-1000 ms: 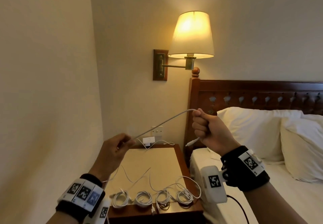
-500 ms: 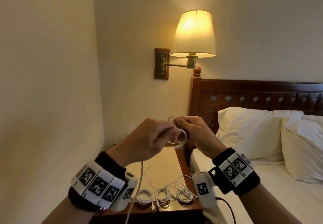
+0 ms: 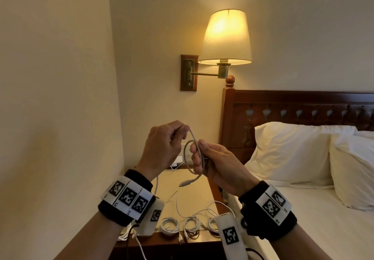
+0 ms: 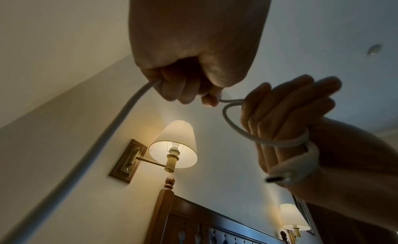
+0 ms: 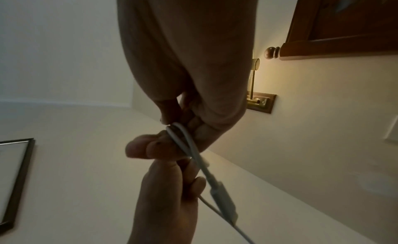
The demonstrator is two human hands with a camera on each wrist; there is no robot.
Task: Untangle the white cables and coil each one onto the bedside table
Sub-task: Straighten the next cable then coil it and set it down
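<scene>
Both hands are raised above the bedside table [image 3: 194, 195], working one white cable [image 3: 194, 154]. My right hand [image 3: 199, 154] has a loop of it wound round its fingers, thumb pinching the strand; the plug end [image 3: 185, 183] dangles below. My left hand [image 3: 178, 136] pinches the cable just left of that loop, and the free length drops from the fist towards the table. In the left wrist view the loop [image 4: 234, 128] circles the right fingers. The right wrist view shows the cable [image 5: 187, 142] and its plug [image 5: 224, 201] between both hands. Several coiled white cables [image 3: 170, 224] lie along the table's front edge.
A loose white cable [image 3: 178, 205] trails across the tabletop, and a white block [image 3: 178, 160] sits at its back. A lit wall lamp [image 3: 225, 38] hangs above. The bed with white pillows [image 3: 293, 154] and a dark wooden headboard [image 3: 303, 105] stands right of the table.
The hands, apart with the cable stretched between them a second ago, have come together. A loop now circles the right fingers and the left hand has lifted slightly.
</scene>
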